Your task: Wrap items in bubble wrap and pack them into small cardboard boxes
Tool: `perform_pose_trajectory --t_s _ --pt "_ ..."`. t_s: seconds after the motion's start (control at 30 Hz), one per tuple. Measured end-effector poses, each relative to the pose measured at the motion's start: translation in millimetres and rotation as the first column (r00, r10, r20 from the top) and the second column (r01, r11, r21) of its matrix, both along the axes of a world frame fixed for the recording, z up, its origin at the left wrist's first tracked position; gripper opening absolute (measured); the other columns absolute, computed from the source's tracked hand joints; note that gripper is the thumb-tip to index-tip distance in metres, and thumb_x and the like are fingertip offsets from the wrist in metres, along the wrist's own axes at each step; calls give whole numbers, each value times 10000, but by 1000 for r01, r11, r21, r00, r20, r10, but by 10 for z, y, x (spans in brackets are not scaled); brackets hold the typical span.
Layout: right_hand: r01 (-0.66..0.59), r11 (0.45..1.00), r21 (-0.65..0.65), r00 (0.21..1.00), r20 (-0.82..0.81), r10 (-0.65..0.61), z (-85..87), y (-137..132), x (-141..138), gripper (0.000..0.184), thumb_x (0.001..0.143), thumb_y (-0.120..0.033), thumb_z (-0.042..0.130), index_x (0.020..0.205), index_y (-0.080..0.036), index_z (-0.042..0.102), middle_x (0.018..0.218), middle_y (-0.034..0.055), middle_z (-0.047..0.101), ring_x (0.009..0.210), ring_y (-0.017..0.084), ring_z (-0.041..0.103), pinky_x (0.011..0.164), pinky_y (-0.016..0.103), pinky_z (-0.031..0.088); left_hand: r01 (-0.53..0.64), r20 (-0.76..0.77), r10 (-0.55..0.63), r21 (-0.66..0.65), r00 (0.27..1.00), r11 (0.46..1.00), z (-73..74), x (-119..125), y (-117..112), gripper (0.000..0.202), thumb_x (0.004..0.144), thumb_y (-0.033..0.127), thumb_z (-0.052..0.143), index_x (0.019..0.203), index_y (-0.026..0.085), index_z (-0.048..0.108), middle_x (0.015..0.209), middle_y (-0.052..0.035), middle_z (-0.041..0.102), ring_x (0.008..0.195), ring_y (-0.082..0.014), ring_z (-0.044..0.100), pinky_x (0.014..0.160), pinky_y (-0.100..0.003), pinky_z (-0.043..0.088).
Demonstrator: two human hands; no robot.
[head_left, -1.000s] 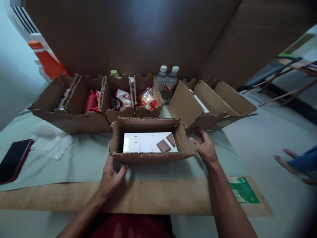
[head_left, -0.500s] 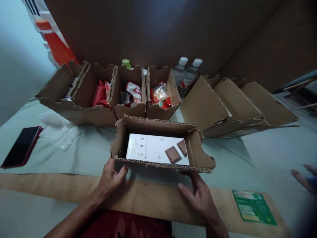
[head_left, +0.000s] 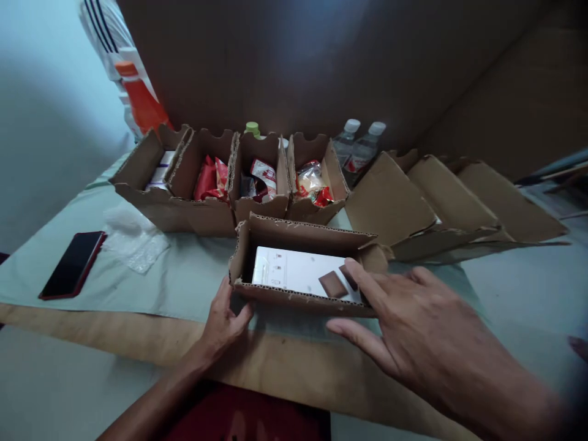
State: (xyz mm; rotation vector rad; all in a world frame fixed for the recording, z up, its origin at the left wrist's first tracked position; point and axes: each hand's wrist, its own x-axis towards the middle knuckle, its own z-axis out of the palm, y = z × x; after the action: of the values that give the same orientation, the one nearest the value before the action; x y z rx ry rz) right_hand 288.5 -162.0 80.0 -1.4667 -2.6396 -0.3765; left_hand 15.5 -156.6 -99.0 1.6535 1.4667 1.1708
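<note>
In front of me is a narrow, open-topped cardboard bin (head_left: 303,299) with a white carton (head_left: 294,268) lying in it, printed with brown squares of chocolate. My left hand (head_left: 225,321) grips the bin's near left corner, fingers at its end and thumb along the front wall. Over the bin's right end stretches my right hand (head_left: 413,312), its fingers extended and thumb apart. The index fingertip is at the right end of the white carton; whether it presses on it I cannot tell. The right hand hides that corner of the bin.
Behind stand several cardboard bins (head_left: 193,214) with red snack packets (head_left: 211,177). Leaning cardboard bins (head_left: 390,190) are on the right, with water bottles (head_left: 365,147) behind. A phone (head_left: 72,263) and bubble wrap (head_left: 133,239) lie left. An orange bottle (head_left: 142,98) stands at back left.
My right hand has risen from the bin's front edge and reached over its right end to the white carton. The left hand stays at the left corner. The view has shifted left.
</note>
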Motion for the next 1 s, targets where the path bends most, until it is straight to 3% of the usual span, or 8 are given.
perform_pose_trajectory --t_s 0.07,0.2,0.33,0.53,0.63,0.8,0.9,1.0 --pt "-2 1000 -20 997 81 3 -45 59 -66 632 959 -692 450 1162 -127 648 661 104 696 582 288 610 629 414 436 -4 -4 4 40 1000 999 -39 12 -1 394 846 267 615 1234 203 635 1118 -95 708 889 -213 690 637 -276 579" --pt "-69 988 -139 998 0 70 -114 75 -115 586 931 -649 553 1230 -146 590 799 96 745 688 266 648 667 374 429 -11 -2 12 92 1000 996 -113 4 18 435 842 230 613 1275 195 620 1137 -107 707 1053 -259 687 852 -374 611" --pt "-43 962 -270 998 -50 30 -83 62 -139 606 908 -616 626 1316 -174 558 992 103 771 790 267 680 758 403 468 -17 29 16 51 999 999 -131 -24 18 404 847 272 636 1243 197 639 1121 -103 704 1048 -258 687 803 -355 619" --pt "89 996 29 956 -283 -77 -50 -296 273 587 915 -626 602 1382 -271 581 1200 108 734 1101 345 663 943 515 478 -34 37 40 -162 998 986 -59 -112 -48 416 848 361 671 1230 201 633 1171 -127 693 1055 -274 687 657 -287 597" --pt "294 956 -8 850 -454 -266 -397 -482 509 434 938 -517 609 1303 -283 639 1139 83 753 1031 314 699 872 471 541 -45 35 52 -176 998 983 -34 -139 -52 462 845 373 670 1269 198 612 1214 -135 683 1117 -286 674 655 -274 588" --pt "319 832 -454 598 -584 -549 -1203 -429 337 435 897 -580 573 1024 -191 722 898 83 784 589 218 670 571 357 549 -16 1 17 -151 1000 988 -21 -101 -46 306 840 355 640 1103 203 668 1054 -92 723 946 -245 699 649 -280 572" --pt "360 786 -503 477 -624 -619 -1378 -288 171 421 882 -585 564 885 -187 704 776 73 755 484 180 583 498 328 488 -27 -22 25 -129 999 991 -26 -66 14 269 853 337 613 1078 198 657 1012 -79 718 898 -227 687 663 -283 563" --pt "391 793 -466 427 -672 -605 -1407 -94 142 415 855 -599 583 819 -194 665 740 73 739 497 174 578 478 304 445 -42 -18 41 -103 999 994 -52 9 186 251 854 338 613 1057 192 643 981 -76 701 906 -222 675 695 -293 560"
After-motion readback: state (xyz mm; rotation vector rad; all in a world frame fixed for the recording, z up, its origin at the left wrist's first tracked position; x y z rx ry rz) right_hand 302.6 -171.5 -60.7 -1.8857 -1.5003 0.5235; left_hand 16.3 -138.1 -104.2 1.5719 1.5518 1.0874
